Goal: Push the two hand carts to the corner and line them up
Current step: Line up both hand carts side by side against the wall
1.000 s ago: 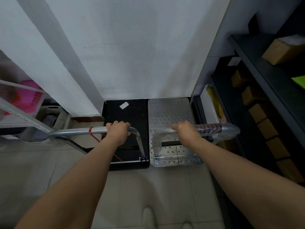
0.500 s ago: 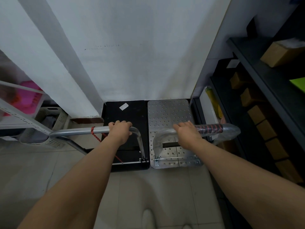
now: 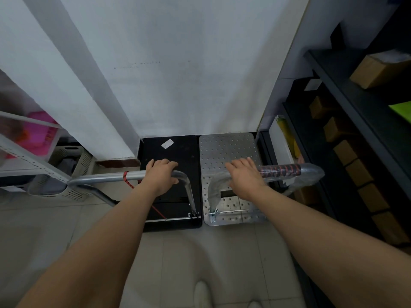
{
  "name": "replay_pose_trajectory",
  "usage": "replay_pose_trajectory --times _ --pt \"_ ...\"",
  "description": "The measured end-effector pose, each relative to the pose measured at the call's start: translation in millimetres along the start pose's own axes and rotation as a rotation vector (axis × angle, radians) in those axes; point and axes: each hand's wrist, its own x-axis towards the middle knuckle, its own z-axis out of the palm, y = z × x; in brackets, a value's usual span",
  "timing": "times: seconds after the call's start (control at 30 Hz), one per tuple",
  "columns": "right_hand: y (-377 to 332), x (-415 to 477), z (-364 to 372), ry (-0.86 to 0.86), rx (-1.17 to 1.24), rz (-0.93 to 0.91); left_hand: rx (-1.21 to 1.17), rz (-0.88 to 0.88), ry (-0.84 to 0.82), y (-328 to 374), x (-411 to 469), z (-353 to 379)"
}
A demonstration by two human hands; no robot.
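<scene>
Left hand grasps black cart handle; right hand rests flat, unclenched, on silver cart handle.

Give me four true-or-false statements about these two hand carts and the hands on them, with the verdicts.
1. The black hand cart stands left of the silver hand cart. True.
2. The right hand is on the black cart's handle. False: it is on the silver cart's plastic-wrapped handle; the left hand is on the black cart's.
3. A white label lies on the black deck. True.
4. Cardboard boxes are stacked on the silver cart. False: they sit on the dark shelving at the right.
</scene>
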Motion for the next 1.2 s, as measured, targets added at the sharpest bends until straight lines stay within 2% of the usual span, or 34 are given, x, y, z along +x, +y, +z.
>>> replay_pose_trajectory --times 0.4,0.67,0.9,1.2 --pt "-29.1 -1.8 0.1 0.029 0.027 -0.055 0.081 -0.037 0.067 -16.7 -12.5 -2.5" --pt "-47.4 3.5 -7.3 0.014 0.067 -0.082 0.056 -0.059 0.051 5.2 -5.3 -5.7" --pt "-54.7 9.3 -7.6 -0.001 0.087 -0.089 0.012 -0.127 0.059 -15.7 -13.0 -2.7" --pt "-58.0 10.2 -4.4 -0.015 0.084 -0.078 0.019 -0.128 0.084 -9.5 -9.0 -3.4"
